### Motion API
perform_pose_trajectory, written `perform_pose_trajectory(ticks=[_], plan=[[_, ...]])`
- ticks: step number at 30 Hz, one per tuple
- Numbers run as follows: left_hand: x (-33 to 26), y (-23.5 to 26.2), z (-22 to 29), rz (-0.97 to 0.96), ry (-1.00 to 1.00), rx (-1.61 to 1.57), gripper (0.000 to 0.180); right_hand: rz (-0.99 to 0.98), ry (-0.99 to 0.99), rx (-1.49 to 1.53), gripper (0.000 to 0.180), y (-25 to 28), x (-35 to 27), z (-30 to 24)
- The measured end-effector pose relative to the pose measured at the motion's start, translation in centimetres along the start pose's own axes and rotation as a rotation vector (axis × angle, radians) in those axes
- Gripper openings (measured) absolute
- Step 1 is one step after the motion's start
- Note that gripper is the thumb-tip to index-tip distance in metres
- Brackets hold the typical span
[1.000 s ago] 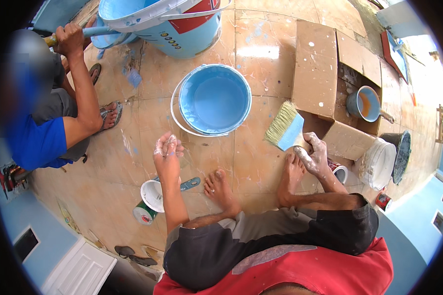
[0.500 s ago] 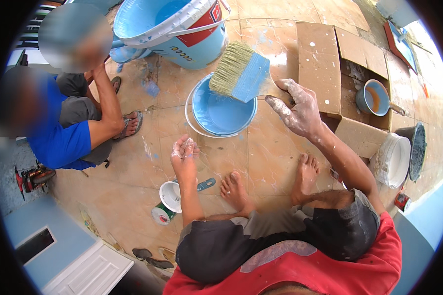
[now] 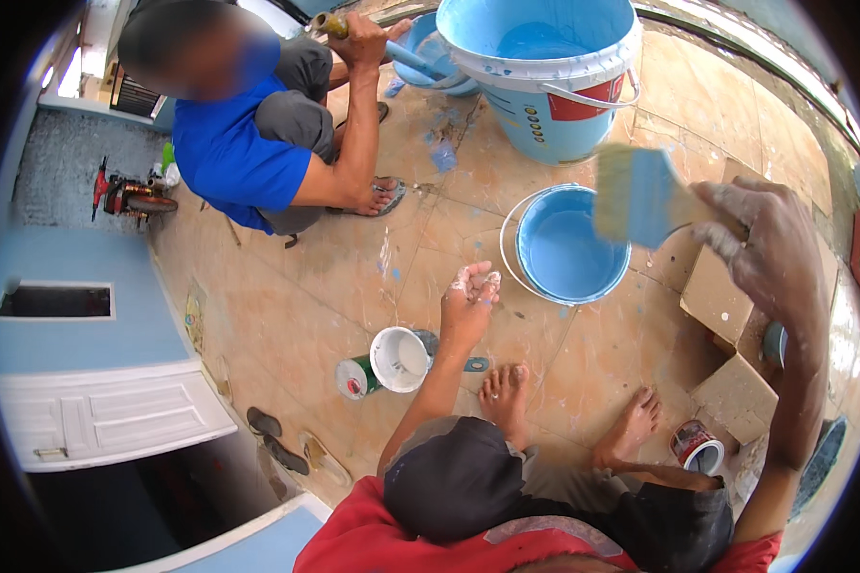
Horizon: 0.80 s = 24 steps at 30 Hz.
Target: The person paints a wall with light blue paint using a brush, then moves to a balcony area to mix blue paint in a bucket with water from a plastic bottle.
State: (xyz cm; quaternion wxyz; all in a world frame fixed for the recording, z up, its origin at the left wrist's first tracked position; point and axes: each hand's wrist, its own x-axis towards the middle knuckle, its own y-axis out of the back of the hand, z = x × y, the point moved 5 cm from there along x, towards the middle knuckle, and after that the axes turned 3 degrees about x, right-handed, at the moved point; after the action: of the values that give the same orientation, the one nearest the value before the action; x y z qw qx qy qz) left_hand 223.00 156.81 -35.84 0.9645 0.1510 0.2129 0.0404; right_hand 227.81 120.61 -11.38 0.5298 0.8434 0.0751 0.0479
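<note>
My right hand (image 3: 769, 244), smeared with white, grips a wide paintbrush (image 3: 648, 199) by its wooden handle. The brush is held up and blurred; its pale bristles point left and its blue-coated band shows beside them. In the picture it overlaps the right rim of a small white bucket (image 3: 569, 253) with light blue paint inside. My left hand (image 3: 470, 294), also smeared white, hovers left of that bucket with fingers loosely curled and apart, holding nothing. Nearer me, past my left forearm, stand a white tub (image 3: 401, 361) and a green can (image 3: 356, 378) lying on its side.
A large paint bucket (image 3: 545, 91) stands beyond the small one. At far left a person in blue (image 3: 248, 148) squats, gripping a blue-coated stick (image 3: 416, 62). A cardboard box (image 3: 731, 296), a paint can (image 3: 698, 447) and sandals (image 3: 279, 444) lie on the tiled floor (image 3: 287, 306).
The view has swung left, shifting the buckets and the person rightward in the picture. The brush, still in my right hand, has moved to the bucket's right side. My left hand stays loosely curled.
</note>
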Motion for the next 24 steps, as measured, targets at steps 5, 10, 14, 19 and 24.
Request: perform_pose_trajectory(ticks=[5,10,14,19,24], plan=[[0.0,0.1,-0.1,0.025,-0.009,-0.029,0.033,-0.137,-0.241,-0.316,0.035,-3.4,-1.8,4.5],[-0.5,1.2,-1.6,0.064,0.04,-0.074,0.033,0.0,-0.463,0.059,0.04,-13.8,-12.8,10.4],[0.4,0.8,-1.2,0.04,0.038,-0.074,0.035,-0.041,-0.648,0.283,0.039,-22.6,-19.3,12.2],[1.6,-0.8,0.7,-0.034,-0.012,-0.127,0.037,0.061,-0.738,0.267,0.038,-27.9,-21.6,12.6],[1.5,-0.5,0.6,-0.019,-0.071,-0.119,0.033,0.193,-0.744,0.248,0.039,-30.7,-21.5,15.2]])
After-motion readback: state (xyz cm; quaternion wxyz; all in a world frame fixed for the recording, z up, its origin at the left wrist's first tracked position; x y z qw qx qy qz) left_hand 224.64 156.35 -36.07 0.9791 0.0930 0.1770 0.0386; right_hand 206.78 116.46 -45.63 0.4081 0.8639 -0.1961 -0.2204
